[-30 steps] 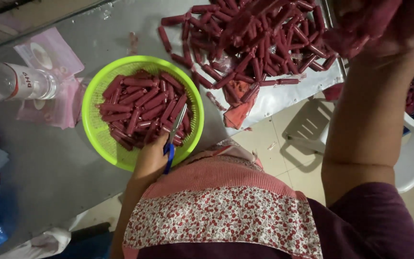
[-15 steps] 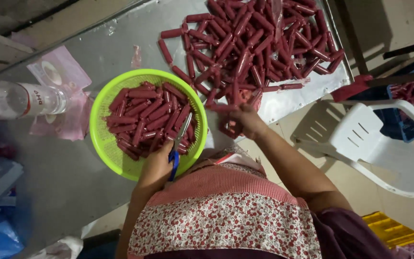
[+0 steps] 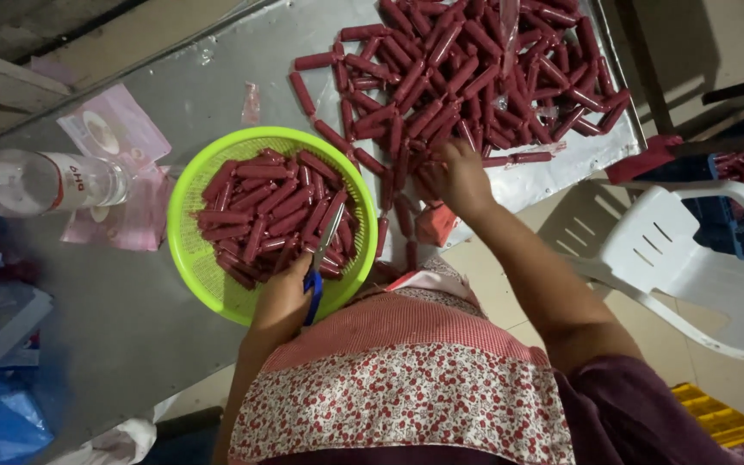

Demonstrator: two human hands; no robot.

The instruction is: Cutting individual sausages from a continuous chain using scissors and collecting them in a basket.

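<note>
Head view: slim red sausages (image 3: 467,69), round lime perforated basket (image 3: 191,250)

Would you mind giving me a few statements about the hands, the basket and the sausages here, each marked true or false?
1. The left hand holds blue-handled scissors over the green basket. True.
2. The right hand rests on the white plastic chair. False: it reaches into the pile of red sausages on the metal table.
3. The green basket is empty. False: it holds red sausages.
4. A clear plastic bottle lies on its side on the table. True.
5. The chair is apart from both hands. True.
</note>
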